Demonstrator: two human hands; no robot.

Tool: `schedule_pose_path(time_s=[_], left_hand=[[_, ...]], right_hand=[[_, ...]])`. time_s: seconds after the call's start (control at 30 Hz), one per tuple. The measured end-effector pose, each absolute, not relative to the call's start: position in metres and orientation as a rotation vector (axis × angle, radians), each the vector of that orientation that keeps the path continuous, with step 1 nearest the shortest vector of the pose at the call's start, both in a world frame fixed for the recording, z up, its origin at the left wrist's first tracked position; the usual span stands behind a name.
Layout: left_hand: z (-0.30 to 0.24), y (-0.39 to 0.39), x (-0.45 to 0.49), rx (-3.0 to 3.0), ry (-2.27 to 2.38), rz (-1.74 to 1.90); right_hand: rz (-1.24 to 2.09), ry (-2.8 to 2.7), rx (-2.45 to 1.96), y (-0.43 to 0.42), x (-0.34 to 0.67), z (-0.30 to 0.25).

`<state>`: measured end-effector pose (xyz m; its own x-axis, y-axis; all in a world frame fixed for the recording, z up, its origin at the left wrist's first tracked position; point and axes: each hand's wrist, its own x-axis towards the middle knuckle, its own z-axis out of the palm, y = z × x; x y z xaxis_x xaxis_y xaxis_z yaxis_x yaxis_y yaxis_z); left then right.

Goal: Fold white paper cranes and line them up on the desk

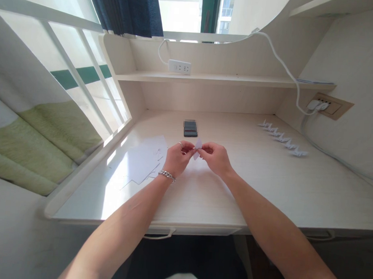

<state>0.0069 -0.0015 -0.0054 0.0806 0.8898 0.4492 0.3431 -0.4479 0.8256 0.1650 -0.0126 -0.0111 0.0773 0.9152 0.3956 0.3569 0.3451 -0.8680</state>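
A small piece of folded white paper point(198, 143) is held upright between my two hands, a little above the desk. My left hand point(179, 158), with a ring and a chain bracelet, pinches its left side between thumb and fingers. From the right, my right hand point(216, 157) pinches the same paper with thumb and forefinger. The fingertips hide part of the folds. Just beyond the hands lies a dark phone point(190, 129). Loose white paper sheets point(141, 160) lie to the left of my left hand, partly in bright sunlight.
Several folded paper cranes point(282, 138) stand in a slanting row at the desk's right rear. A white power strip point(179, 67) sits on the shelf point(221, 79) behind. A white cable point(281, 61) runs down to the wall socket point(334, 107). Bed rails point(65, 58) border the left side.
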Motion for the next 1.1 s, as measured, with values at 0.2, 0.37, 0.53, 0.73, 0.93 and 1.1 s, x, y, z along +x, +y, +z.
schedule_pose_path(time_s=[0.2,0.37,0.53,0.73,0.93,1.1], left_hand=[[-0.0067,-0.0013,0.0061,1.843,1.180,1.376],[-0.0051,-0.0017,0.0057,1.859,1.163,1.368],[-0.0049,-0.0013,0.0057,1.870,1.155,1.340],[-0.0062,0.0010,0.0047,1.878,1.197,1.287],[-0.0074,0.0034,0.0029,1.888,1.232,1.236],[-0.0095,0.0047,0.0032,1.854,1.194,1.259]], right_hand=[[0.609,-1.520,-1.224,-0.0154,0.1638,-0.0074],[0.585,-1.547,-1.227,-0.0165,0.1627,-0.0065],[0.544,-1.575,-1.245,-0.0159,0.1629,-0.0074],[0.519,-1.578,-1.250,-0.0151,0.1630,-0.0082],[0.538,-1.554,-1.259,-0.0146,0.1638,-0.0091],[0.544,-1.554,-1.248,-0.0135,0.1635,-0.0106]])
